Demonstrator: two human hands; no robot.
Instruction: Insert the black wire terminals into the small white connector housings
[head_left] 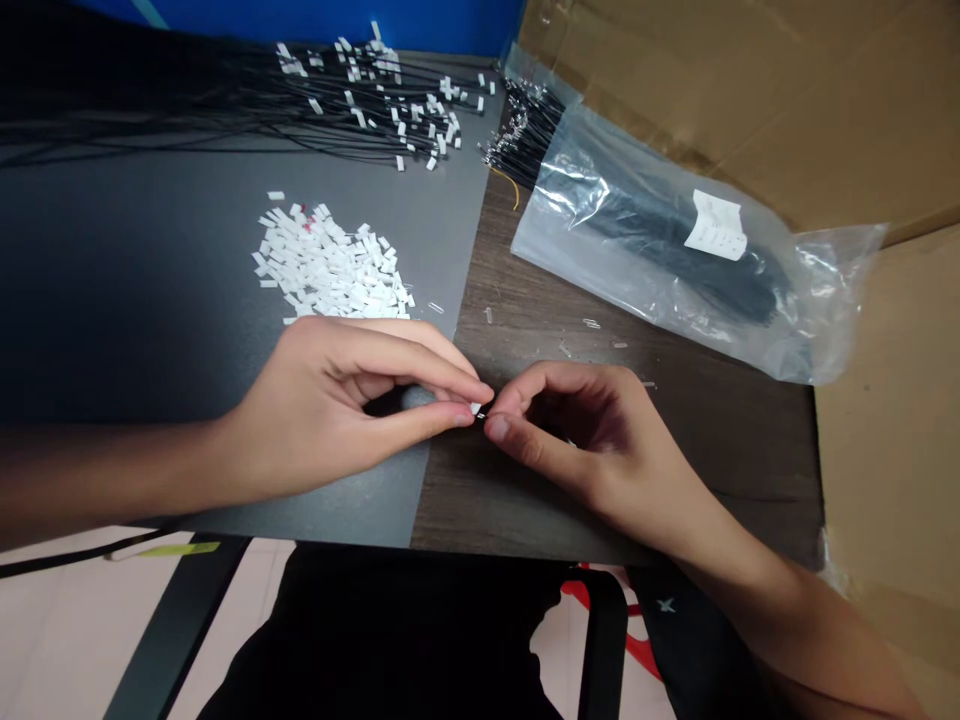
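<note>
The left hand (322, 405) pinched a small white connector housing (475, 408) just left of the mostly hidden wire tip (481, 415) the right hand (626, 450) pinched.

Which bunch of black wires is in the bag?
The right bunch: it runs into the clear bag, with silvery ends poking out. The left bunch lies outside the bag and has white tips.

Uneven light: white glare streaks the long clear plastic bag (652, 245); the flat dark-grey mat (187, 270) deepens into shadow leftward.
</note>
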